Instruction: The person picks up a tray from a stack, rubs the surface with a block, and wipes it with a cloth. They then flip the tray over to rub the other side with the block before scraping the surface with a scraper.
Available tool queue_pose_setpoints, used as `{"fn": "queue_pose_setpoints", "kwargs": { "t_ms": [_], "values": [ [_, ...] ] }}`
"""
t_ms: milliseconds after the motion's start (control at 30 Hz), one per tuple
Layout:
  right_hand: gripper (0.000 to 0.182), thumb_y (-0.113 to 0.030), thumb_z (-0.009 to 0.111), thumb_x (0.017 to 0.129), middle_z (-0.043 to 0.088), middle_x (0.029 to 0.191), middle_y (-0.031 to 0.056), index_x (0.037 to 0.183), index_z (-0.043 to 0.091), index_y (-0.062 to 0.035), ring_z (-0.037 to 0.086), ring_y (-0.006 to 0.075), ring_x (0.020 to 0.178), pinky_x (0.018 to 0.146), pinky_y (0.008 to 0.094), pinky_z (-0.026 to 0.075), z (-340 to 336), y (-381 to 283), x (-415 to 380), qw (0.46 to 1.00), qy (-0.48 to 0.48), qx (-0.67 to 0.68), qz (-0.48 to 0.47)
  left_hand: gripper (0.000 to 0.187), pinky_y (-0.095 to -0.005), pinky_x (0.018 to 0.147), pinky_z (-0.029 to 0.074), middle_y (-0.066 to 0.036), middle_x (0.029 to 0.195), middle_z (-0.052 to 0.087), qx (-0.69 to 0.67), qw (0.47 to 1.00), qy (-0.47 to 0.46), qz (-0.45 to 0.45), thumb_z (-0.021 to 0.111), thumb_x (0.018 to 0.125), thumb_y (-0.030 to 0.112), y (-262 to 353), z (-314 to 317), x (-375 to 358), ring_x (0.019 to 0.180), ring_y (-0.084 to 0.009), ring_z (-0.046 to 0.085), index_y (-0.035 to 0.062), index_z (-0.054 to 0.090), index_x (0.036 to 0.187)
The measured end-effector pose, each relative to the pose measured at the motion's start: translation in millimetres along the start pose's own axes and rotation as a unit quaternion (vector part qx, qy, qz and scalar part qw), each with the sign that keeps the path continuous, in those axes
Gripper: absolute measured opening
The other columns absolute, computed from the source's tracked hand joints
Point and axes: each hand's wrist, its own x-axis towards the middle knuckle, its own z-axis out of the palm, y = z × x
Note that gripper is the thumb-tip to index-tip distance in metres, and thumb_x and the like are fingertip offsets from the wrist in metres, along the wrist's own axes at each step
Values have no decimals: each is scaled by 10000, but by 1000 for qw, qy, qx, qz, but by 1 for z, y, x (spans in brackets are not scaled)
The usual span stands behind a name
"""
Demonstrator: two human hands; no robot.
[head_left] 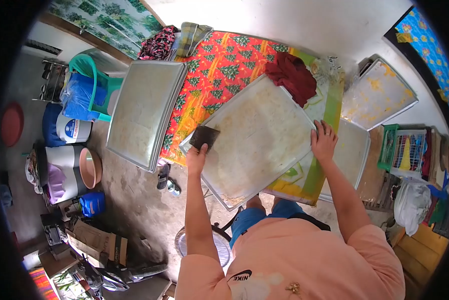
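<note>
A large metal baking tray (259, 135), its surface stained and worn, lies slantwise on the covered table in front of me, its near corner jutting past the edge. My left hand (196, 159) is closed on a dark, flat square piece (204, 136) that rests over the tray's left corner; its exact kind I cannot tell. At the right rim, my right hand (324, 141) grips the tray with its fingers over the edge. A dark red cloth (292, 77) is bunched up by the tray's far corner.
Stacked trays (144, 112) stand left of the red patterned tablecloth (224, 65). Another tray with yellow residue (382, 92) leans at the right wall, and one more (352, 155) lies below it. A green chair (100, 97), a round stool (218, 245) and slippers (163, 177) are nearby.
</note>
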Motion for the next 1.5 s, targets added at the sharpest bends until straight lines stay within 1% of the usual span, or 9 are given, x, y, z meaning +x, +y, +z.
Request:
{"fn": "queue_pose_setpoints", "kwargs": {
  "t_ms": [533,667,800,900,1033,1133,1233,1367,1500],
  "values": [
    [373,-338,521,919,513,1336,26,1279,568,-251,432,268,1256,1070,453,269,6,3,-2,999,-31,-7,27,424,-452,698,506,-190,826,693,111,984,-126,-57,667,835,448,30,-18,6,811,-376,671,30,686,904],
    [384,-341,513,919,510,1339,28,1292,550,-256,421,271,1266,1075,455,262,4,0,-1,998,-45,-8,34,420,-440,725,503,-190,826,691,77,996,-23,-49,668,836,436,5,-12,15,830,-354,674,22,682,906],
    [389,-341,506,919,506,1344,31,1298,541,-258,415,276,1270,1077,456,259,4,0,1,998,-51,-7,33,429,-445,756,499,-204,878,691,26,989,-138,-34,670,836,436,2,-4,18,874,-353,669,22,679,949],
    [388,-340,504,919,505,1347,32,1295,543,-256,415,278,1270,1078,457,259,5,1,1,998,-52,-13,34,428,-443,757,498,-204,890,691,32,999,-12,0,669,837,431,20,-6,22,878,-351,668,22,676,964],
    [388,-338,505,918,503,1350,34,1294,547,-254,418,277,1269,1078,459,260,2,1,1,998,-56,-11,34,450,-463,753,496,-215,861,684,58,989,-130,-29,650,846,446,20,1,32,851,-380,660,9,674,948],
    [384,-332,510,916,505,1348,35,1289,555,-251,422,275,1266,1075,455,267,2,-1,1,998,-50,-3,32,475,-460,750,495,-213,851,681,76,995,-37,-48,657,831,474,25,5,38,850,-385,658,10,675,929],
    [379,-327,516,915,509,1342,35,1282,563,-247,426,272,1262,1069,453,276,2,0,1,998,-47,-3,33,468,-455,753,497,-213,865,683,89,982,-159,-51,658,829,480,26,11,48,860,-387,658,20,679,911],
    [374,-327,523,912,513,1334,35,1274,571,-244,430,271,1258,1062,454,285,3,1,0,999,-41,-2,30,421,-453,763,498,-188,877,693,-27,999,1,31,641,851,458,35,18,45,878,-373,662,67,682,1001],
    [373,-341,519,911,511,1334,34,1271,569,-256,433,275,1252,1058,458,289,2,0,1,998,-44,-6,37,370,-447,740,497,-173,881,700,128,984,-123,-4,666,851,397,60,8,44,865,-365,665,70,678,1023]
  ]
}}
